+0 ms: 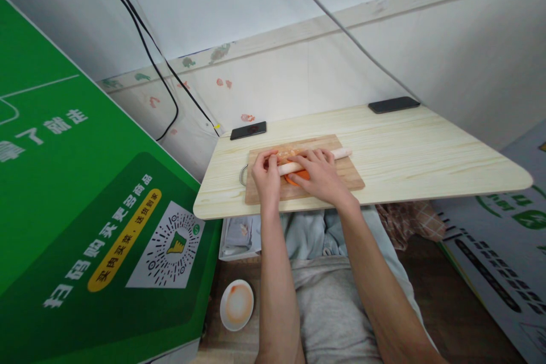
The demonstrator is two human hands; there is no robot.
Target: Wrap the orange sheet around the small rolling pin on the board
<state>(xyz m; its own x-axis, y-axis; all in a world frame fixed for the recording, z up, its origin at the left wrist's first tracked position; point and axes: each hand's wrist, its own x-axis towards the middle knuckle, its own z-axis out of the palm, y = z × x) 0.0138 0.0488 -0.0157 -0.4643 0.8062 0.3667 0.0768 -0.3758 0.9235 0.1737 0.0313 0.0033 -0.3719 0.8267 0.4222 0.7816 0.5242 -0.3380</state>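
A long pale stick-shaped thing (290, 168), tapering at its right end, lies slanted across a wooden cutting board (350, 179). My left hand (267, 173) is at its left end, fingers bent and closed against it, partly hiding what they grip. Over the middle of the stick rests my right hand (321, 175), fingers curled across the top and the thumb on the near side. A flat orange thing (296, 177) shows beneath my right hand, mostly covered. Small orange pieces (286, 154) lie on the board behind the stick, between my hands.
The board has a metal ring handle (243, 175) at its left. Two dark phones, a left one (248, 131) and a right one (394, 104), lie along the table's (435, 151) wall edge. A white bowl (237, 305) stands below. A green panel (106, 193) rises on the left.
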